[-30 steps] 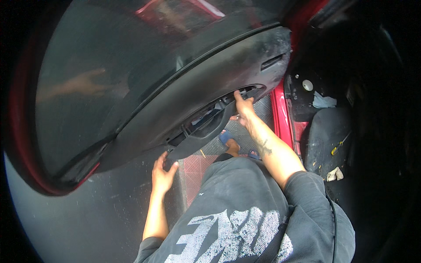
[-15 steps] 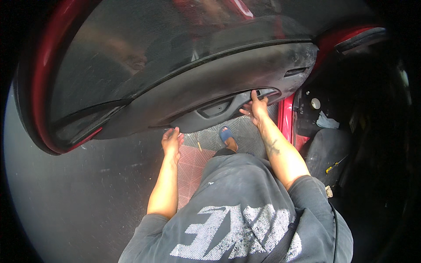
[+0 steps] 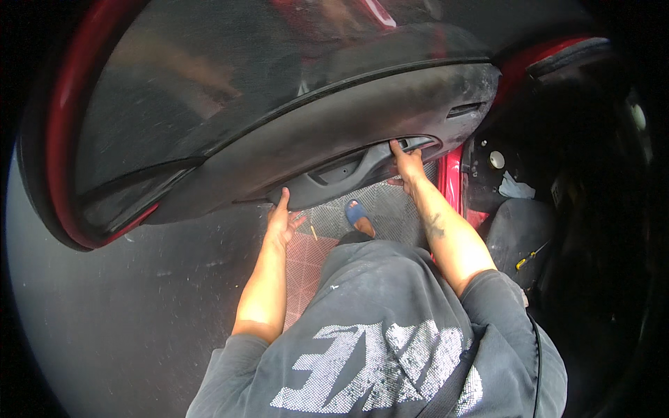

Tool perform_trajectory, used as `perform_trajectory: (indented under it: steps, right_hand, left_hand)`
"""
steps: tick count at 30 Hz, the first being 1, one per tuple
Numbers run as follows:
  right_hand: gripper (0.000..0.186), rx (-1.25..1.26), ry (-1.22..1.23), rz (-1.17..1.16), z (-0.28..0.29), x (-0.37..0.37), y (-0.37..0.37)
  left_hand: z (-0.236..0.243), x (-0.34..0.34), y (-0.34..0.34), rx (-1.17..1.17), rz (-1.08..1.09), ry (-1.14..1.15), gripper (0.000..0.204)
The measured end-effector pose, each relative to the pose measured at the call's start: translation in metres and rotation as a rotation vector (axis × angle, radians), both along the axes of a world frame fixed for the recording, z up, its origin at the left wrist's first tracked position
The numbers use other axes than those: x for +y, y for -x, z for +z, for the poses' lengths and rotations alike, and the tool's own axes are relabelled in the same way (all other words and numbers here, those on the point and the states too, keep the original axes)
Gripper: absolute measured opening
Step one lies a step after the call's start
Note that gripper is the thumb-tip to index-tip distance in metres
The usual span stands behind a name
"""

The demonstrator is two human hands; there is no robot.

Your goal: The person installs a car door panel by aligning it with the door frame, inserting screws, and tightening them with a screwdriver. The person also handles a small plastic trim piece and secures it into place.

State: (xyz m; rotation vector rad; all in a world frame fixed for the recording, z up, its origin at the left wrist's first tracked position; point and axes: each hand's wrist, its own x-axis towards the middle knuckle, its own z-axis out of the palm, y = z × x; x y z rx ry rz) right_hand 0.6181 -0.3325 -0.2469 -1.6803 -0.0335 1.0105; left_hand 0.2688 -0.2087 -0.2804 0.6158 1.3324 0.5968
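A red car door (image 3: 63,125) hangs open with a black interior panel (image 3: 320,118). A dark plastic armrest trim (image 3: 327,188) lies along the oval recess in its lower part. My right hand (image 3: 408,164) grips the trim near its right end, thumb on top and fingers beneath. My left hand (image 3: 282,219) is at the trim's left end, thumb raised against it and the other fingers spread below. The reflective window glass (image 3: 181,83) is above the panel.
To the right, a dark seat (image 3: 516,230) holds a yellow screwdriver (image 3: 524,259), with a white cloth (image 3: 516,187) and a small white round item (image 3: 496,159) behind it. A red sill (image 3: 451,181) borders it. Below me are a patterned mat (image 3: 310,275) and my sandalled foot (image 3: 359,217).
Since a second ago the trim has moved up into the recess, narrowing the gap. Both hands rose with it, and my left thumb now lies higher on the trim's left end.
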Motion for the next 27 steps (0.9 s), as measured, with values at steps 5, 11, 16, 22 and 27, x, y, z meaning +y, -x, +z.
perform_trajectory:
  steps: [5, 11, 16, 22, 27]
  right_hand:
    - [0.076, -0.723, 0.070, -0.390, -0.050, -0.030, -0.038]
    - [0.063, -0.111, -0.140, -0.246, -0.027, -0.034, -0.056]
    - [0.059, 0.062, -0.066, -0.229, -0.005, -0.036, -0.059]
    - [0.043, -0.086, -0.108, -0.148, -0.015, -0.038, -0.062]
    - [0.053, 0.024, -0.265, -0.112, -0.031, -0.062, -0.061]
  left_hand:
    - [0.012, -0.006, -0.011, -0.118, -0.037, -0.078, 0.077]
    - [0.024, -0.004, -0.015, 0.068, -0.034, -0.052, 0.089]
    - [0.056, -0.020, -0.028, 0.250, 0.052, -0.150, 0.090]
    - [0.067, -0.018, -0.018, 0.332, 0.029, -0.086, 0.086]
    - [0.065, -0.028, 0.005, 0.401, -0.111, -0.225, 0.069]
